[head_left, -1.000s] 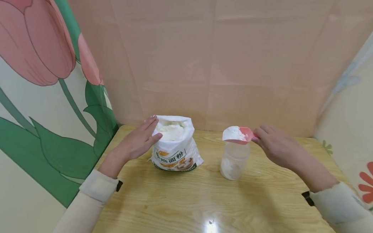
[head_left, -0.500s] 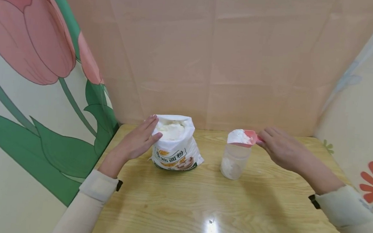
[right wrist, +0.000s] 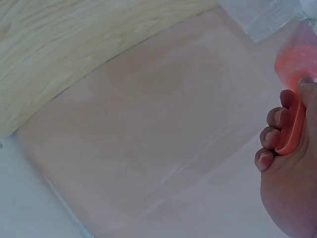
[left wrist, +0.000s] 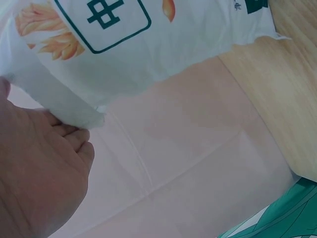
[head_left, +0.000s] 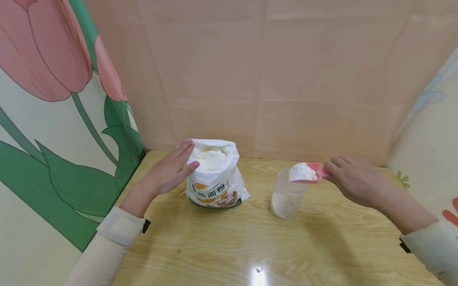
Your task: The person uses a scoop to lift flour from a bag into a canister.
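Observation:
A white bag of flour (head_left: 216, 188) stands upright with its top folded open, white powder showing inside. My left hand (head_left: 168, 170) holds the left side of its rim, the thumb at the front; in the left wrist view the fingers (left wrist: 74, 139) curl at the bag's edge. To the right of the bag stands a clear plastic jar (head_left: 286, 203), partly filled with white powder. My right hand (head_left: 362, 182) grips the handle of a pink scoop (head_left: 309, 174) heaped with flour. The scoop is level, in front of the right part of the jar's mouth.
The jar and bag stand on a wooden table (head_left: 214, 247), apart from each other. A plain pinkish sheet (head_left: 257, 74) rises behind the table's back edge. Printed flower panels (head_left: 37, 127) flank both sides.
My right hand has drawn the flour-filled scoop to the right and slightly down across the jar's mouth. The left hand and the bag have stayed in place.

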Tool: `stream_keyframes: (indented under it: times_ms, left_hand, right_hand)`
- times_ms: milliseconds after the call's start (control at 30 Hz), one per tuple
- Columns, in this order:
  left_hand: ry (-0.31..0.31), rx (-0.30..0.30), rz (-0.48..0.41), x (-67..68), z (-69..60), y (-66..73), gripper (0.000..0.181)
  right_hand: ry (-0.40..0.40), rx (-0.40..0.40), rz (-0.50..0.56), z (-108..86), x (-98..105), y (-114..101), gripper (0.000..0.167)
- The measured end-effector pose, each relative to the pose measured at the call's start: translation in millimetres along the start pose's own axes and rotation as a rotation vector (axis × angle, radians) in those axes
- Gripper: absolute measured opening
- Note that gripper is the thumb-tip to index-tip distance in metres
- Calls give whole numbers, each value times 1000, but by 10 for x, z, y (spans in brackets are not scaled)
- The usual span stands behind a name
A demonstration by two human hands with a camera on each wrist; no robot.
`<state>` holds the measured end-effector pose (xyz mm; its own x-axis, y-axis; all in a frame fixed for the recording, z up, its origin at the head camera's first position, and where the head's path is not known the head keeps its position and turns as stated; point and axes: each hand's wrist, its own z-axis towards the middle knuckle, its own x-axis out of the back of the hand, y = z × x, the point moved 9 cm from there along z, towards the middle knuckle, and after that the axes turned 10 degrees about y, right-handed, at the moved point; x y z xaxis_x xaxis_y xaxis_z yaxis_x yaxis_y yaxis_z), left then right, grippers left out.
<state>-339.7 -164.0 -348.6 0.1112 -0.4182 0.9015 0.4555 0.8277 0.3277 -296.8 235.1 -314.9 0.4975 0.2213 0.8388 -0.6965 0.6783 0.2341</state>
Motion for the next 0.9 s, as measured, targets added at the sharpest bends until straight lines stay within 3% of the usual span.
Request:
stream_keyframes:
  times_ms: [333,467,567,633,767,900]
  left_hand:
    - [3,3,-5,7,9,-10,82]
    - [3,0,-5,-7,16,-7,82]
    - [-1,-3,-3,-26,26,-4,82]
    - [-4,-2,-2,-34,29,-2,82]
    - [-6,-2,1,-28,27,1,82]
    - [-10,5,1,-18,25,-6,82]
  right_hand:
    - [-171,52,-94,102,-81,32,20]
    - [-183,98,-117,153,-92,10,20]
    - [-177,138,-131,173,-86,-23,35]
    - [-188,156,-145,182,-101,-39,36]
    - [-240,173,-185,225,-150,-54,19]
    - [-283,214,-235,316,-181,-105,18]
